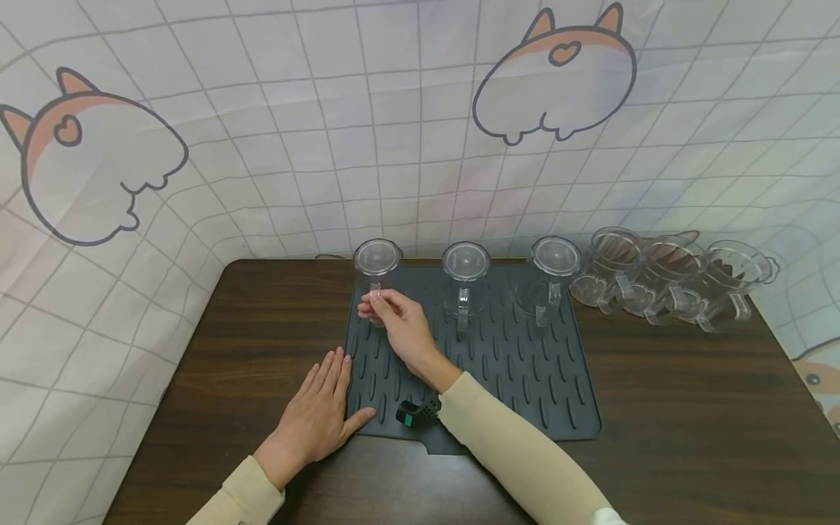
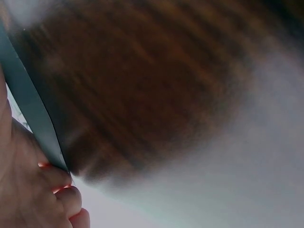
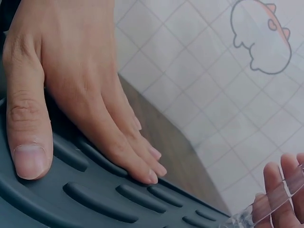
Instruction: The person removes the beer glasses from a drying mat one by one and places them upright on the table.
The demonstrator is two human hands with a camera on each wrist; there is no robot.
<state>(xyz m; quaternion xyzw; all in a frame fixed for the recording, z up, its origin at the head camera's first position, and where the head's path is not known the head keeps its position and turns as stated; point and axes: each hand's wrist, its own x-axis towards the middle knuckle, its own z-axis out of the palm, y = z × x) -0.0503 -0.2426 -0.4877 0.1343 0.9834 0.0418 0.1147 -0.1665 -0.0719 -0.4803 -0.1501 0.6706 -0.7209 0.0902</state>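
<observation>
In the head view my right hand [image 1: 402, 324] pinches the handle of the left clear glass mug [image 1: 377, 259], which stands upside down on a dark ribbed drying mat [image 1: 525, 379]. The right wrist view shows the fingers [image 3: 273, 187] of that hand around the transparent handle. My left hand [image 1: 321, 401] lies flat at the mat's left edge, fingers straight, thumb on the mat. Two more upside-down mugs stand on the mat, a middle mug [image 1: 466, 262] and a right mug [image 1: 555, 257].
Three clear mugs [image 1: 672, 259] stand close together on the brown wooden table [image 1: 689, 408], right of the mat. A white grid-patterned cloth [image 1: 394, 146] hangs behind the table. A black band [image 1: 418, 413] sits at my right wrist.
</observation>
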